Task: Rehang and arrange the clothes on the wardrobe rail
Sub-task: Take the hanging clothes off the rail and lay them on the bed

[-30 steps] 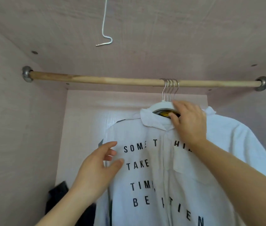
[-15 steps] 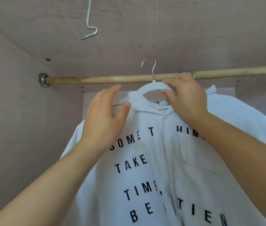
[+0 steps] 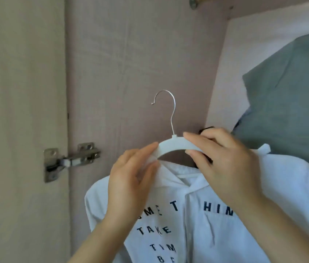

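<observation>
A white shirt [image 3: 197, 224] with black lettering hangs on a white hanger [image 3: 172, 147] with a metal hook, held free in the air below the rail. My right hand [image 3: 223, 168] pinches the hanger's right arm between thumb and fingers. My left hand [image 3: 132, 177] pinches the hanger's left arm at the shirt's collar. Only the rail's left end mount [image 3: 193, 1] shows at the top edge.
A grey-green garment [image 3: 292, 95] hangs at the right, behind the white shirt. The wardrobe's left side wall [image 3: 140, 54] stands behind the hook, with a metal door hinge [image 3: 70, 161] and the door [image 3: 21, 111] to its left.
The hanger with the white shirt has come off the rail and dropped well below it, to the left. My left hand has closed on the hanger's left arm. The view has swung left and down.
</observation>
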`<action>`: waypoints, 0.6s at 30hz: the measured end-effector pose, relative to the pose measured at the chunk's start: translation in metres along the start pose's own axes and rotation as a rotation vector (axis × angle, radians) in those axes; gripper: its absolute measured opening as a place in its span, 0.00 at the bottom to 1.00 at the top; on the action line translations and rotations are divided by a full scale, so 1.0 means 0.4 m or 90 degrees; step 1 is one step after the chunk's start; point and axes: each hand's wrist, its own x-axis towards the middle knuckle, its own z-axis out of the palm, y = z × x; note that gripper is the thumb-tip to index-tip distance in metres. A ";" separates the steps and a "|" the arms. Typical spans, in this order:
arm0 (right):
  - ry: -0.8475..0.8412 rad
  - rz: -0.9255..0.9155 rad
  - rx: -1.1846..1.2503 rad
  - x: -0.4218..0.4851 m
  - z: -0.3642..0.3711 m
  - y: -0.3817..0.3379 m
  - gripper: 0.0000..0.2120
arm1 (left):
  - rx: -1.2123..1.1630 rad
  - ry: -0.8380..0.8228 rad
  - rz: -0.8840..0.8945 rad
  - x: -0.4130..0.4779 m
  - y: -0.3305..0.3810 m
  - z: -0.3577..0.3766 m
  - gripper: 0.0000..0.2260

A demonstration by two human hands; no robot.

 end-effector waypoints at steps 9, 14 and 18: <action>-0.072 0.063 0.368 -0.343 0.192 -0.392 0.09 | 0.314 0.049 -0.184 -0.426 -0.089 -0.349 0.13; -0.104 0.053 0.551 -0.419 0.206 -0.658 0.10 | 0.483 0.080 -0.257 -0.583 -0.046 -0.577 0.13; -0.155 0.019 0.691 -0.428 0.189 -0.875 0.13 | 0.564 0.138 -0.314 -0.681 0.009 -0.757 0.13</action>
